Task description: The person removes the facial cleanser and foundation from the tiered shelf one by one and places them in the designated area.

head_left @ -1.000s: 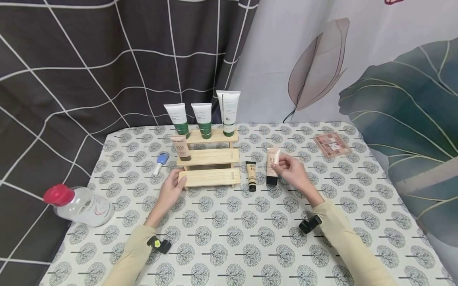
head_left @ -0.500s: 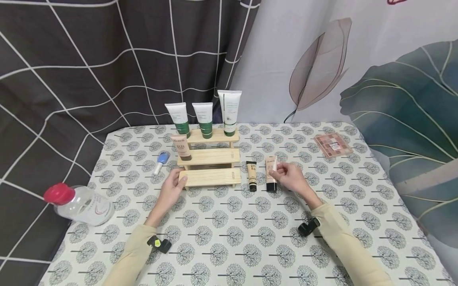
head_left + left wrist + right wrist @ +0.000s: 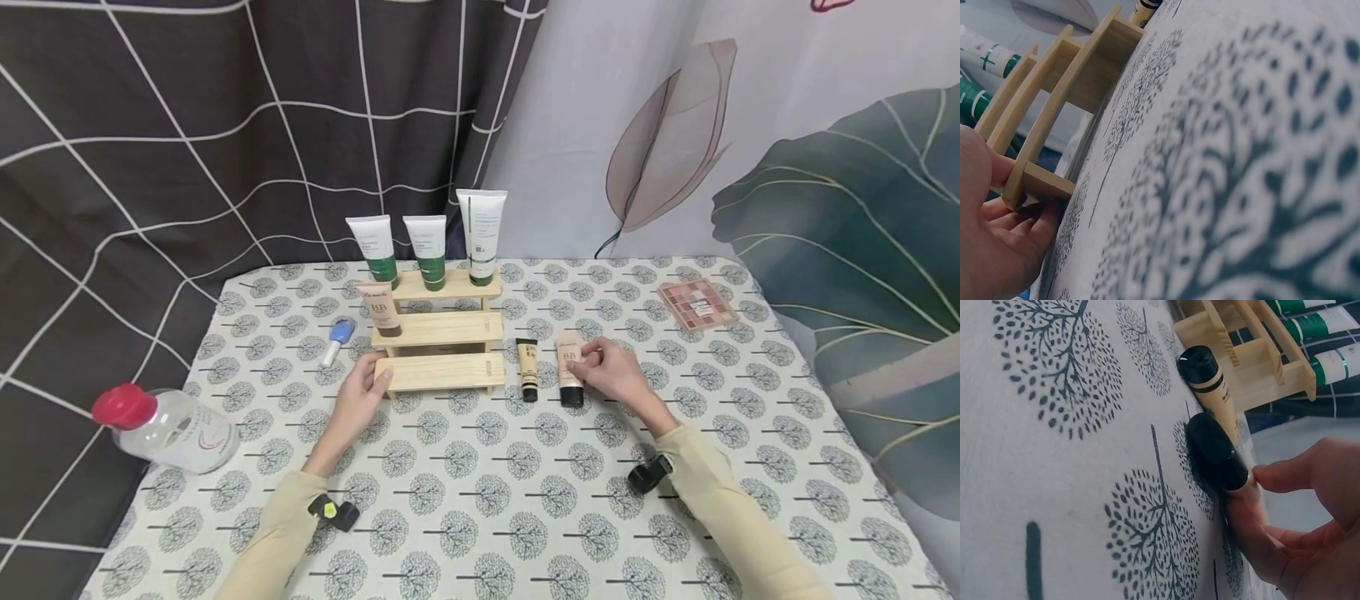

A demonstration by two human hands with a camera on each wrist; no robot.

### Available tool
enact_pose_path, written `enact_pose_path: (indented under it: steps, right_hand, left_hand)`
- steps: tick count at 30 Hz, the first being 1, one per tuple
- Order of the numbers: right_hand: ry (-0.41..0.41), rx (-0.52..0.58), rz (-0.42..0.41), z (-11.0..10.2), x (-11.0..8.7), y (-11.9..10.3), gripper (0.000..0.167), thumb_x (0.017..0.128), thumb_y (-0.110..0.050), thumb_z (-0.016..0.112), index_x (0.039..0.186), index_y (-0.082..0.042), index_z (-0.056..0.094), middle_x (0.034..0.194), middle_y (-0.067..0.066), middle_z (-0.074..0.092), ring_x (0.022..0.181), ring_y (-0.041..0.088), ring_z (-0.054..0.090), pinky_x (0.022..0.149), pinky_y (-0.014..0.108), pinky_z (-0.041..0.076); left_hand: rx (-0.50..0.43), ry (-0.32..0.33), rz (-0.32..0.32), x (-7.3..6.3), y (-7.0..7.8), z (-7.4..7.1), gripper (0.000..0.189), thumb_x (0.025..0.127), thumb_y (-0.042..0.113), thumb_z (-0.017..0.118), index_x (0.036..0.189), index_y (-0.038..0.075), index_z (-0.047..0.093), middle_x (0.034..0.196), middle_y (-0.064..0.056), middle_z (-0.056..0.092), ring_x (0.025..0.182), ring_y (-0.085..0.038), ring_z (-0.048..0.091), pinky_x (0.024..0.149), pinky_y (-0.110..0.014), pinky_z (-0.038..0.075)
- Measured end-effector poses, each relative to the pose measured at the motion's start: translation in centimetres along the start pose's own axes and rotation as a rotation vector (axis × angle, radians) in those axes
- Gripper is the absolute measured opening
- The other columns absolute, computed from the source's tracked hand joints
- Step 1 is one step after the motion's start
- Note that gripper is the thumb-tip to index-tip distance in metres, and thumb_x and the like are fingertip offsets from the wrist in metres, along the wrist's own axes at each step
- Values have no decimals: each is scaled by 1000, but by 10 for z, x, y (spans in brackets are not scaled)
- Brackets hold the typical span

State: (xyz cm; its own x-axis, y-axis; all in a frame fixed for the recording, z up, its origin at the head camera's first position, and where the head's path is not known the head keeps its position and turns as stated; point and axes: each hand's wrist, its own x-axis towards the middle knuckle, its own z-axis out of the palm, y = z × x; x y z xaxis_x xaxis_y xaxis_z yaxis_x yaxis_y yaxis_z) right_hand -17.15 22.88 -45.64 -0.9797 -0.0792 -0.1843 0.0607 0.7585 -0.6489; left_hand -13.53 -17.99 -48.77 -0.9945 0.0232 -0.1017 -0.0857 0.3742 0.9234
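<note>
The right hand [image 3: 617, 372] pinches a pink BB tube [image 3: 570, 360]; the left hand [image 3: 357, 395] grips the wooden stand [image 3: 442, 372] at its left end.
The BB tube is just right of a yellow tube [image 3: 528, 365]; whether it touches the printed cloth [image 3: 480, 467], I cannot tell.

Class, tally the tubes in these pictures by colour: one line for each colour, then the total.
White-and-green tubes: 3
Pink tubes: 2
Yellow tube: 1
Total: 6
</note>
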Motion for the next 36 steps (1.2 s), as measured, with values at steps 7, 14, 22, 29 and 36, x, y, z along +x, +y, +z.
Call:
enact_pose_path:
  steps: [7, 14, 22, 29, 36]
  right_hand:
    - [-1, 0, -1, -2, 0, 3, 48, 93, -31, 73, 121, 5, 59, 93, 15, 75, 77, 21, 68, 70, 29, 54]
    - [17, -4, -33, -14, 2, -7, 51, 94, -29, 71, 126, 7, 54, 99, 19, 71, 78, 24, 66, 64, 27, 56]
    - [60, 43, -117, -28, 11, -44, 47, 96, -27, 68, 128, 5, 57, 109, 21, 69, 95, 32, 67, 79, 35, 62]
    - [6, 150, -228, -20, 19, -83, 40, 95, -17, 70, 125, 6, 58, 114, 23, 68, 104, 34, 67, 97, 44, 61]
    - [-34, 223, -304, -11, 24, -124, 36, 93, -17, 72, 122, 2, 63, 115, 19, 70, 104, 31, 69, 97, 41, 61]
  left_hand:
    - [7, 7, 2, 0, 0, 0, 45, 107, 21, 49, 148, 3, 41, 152, -26, 46, 140, -40, 50, 116, -44, 47]
    - [10, 7, -4, 0, 0, 0, 45, 107, 21, 49, 148, 3, 41, 152, -26, 46, 140, -40, 50, 116, -45, 47]
    - [8, 6, -7, -1, 0, 0, 45, 107, 20, 48, 148, 4, 40, 151, -25, 47, 140, -38, 50, 116, -43, 48]
    - [7, 14, -9, -1, 0, 1, 44, 107, 20, 49, 147, 3, 41, 151, -26, 47, 140, -40, 49, 116, -44, 47]
    - [-3, 5, -11, -1, 2, 0, 45, 107, 20, 49, 148, 3, 41, 150, -26, 48, 138, -39, 52, 115, -43, 49]
